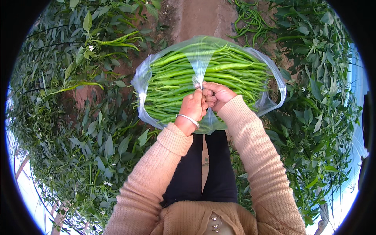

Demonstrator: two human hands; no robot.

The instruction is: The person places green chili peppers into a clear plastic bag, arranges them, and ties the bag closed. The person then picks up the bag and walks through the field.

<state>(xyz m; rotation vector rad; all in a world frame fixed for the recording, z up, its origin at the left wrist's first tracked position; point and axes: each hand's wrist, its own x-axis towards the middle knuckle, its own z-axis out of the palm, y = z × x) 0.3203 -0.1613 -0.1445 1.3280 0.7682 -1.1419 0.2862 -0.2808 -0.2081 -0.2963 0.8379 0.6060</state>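
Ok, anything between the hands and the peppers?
Just the clear bag, its film lying over the peppers. Nothing else visible: left hand and right hand are on its gathered plastic.

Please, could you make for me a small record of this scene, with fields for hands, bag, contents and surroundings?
Left hand: closed on the bag's gathered plastic; pale bracelet on wrist
Right hand: closed there too, beside the left
Bag: clear plastic; fingers hide any knot
Contents: long green peppers, mostly lying crosswise
Ground: loose peppers heaped beyond bag, to the right
Both sides: leafy plants
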